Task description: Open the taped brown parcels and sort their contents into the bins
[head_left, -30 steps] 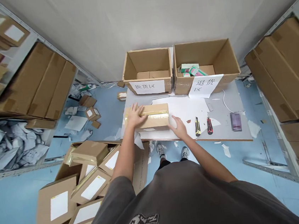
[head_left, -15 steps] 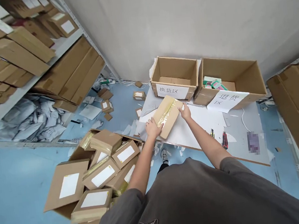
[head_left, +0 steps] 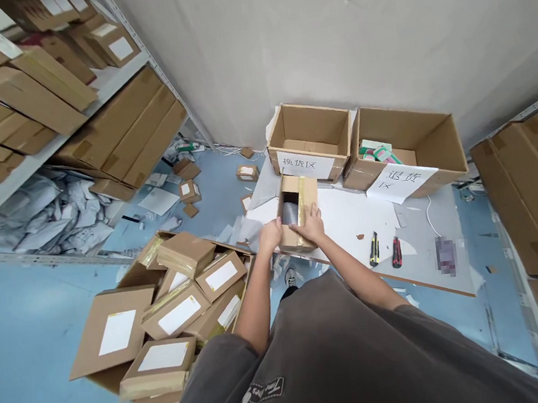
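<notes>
A small cardboard box (head_left: 310, 187) with yellowish tape stands at the front of the white-topped table, its opening partly uncovered. Inside shows a grey, rounded object (head_left: 291, 212) whose kind I cannot make out. My left hand (head_left: 271, 234) is closed on the box's near left side. Across the taped flap lies my right hand (head_left: 310, 224), gripping it with the thumb at the opening. To the right, a yellow-black utility knife (head_left: 375, 249) and a red-black utility knife (head_left: 396, 252) rest on the table.
Two open cartons with handwritten signs, a left carton (head_left: 311, 123) and a right carton (head_left: 440, 138), stand along the table's back. A big carton (head_left: 116, 372) piled with labelled parcels is at lower left. Shelving (head_left: 110, 109) holds boxes at left.
The box has turned more upright and come lower, and its opening with the grey object now shows. My right hand has moved from its far edge onto the taped flap.
</notes>
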